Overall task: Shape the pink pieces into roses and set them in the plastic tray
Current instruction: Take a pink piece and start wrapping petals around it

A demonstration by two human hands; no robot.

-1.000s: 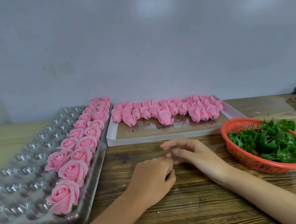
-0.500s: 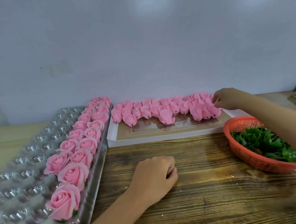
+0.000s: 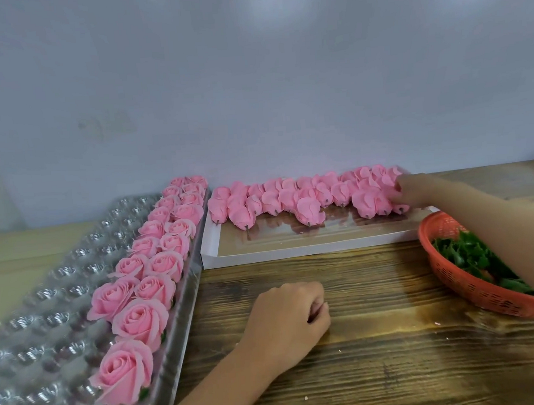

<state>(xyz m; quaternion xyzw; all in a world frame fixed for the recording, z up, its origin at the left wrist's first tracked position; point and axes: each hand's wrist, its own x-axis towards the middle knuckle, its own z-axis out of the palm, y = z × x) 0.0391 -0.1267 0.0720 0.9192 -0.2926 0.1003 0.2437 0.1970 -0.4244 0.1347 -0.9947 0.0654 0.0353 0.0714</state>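
Since half a second ago, the right hand (image 3: pixel 413 192) is sinking lower into the far end of the row of pink pieces (image 3: pixel 306 196), while the left hand (image 3: pixel 286 321) is staying put on the wooden table (image 3: pixel 379 336). The right arm is stretching forward over the orange basket (image 3: pixel 447 272) of green leaves (image 3: pixel 465 251), and its fingertips are pressing in among the last pieces in the white box (image 3: pixel 294 254). They are buried in the petals, so I cannot tell whether they are already closing round one or only touching it. The left hand is lying knuckles-up, curled into a loose fist, with nothing showing in it.

Picking up the next unshaped piece appears to be the step in hand. The pieces are lying ahead of the left hand and running off leftward from the right one. The plastic tray (image 3: pixel 46 312) is sitting just to the left of the left hand, with finished roses (image 3: pixel 141 318) filling the two columns nearest that hand and most wells beyond standing unfilled.

Next, the right hand needs to be lifting out one piece alone, without dragging its neighbours, and bringing it back to the left hand for shaping.
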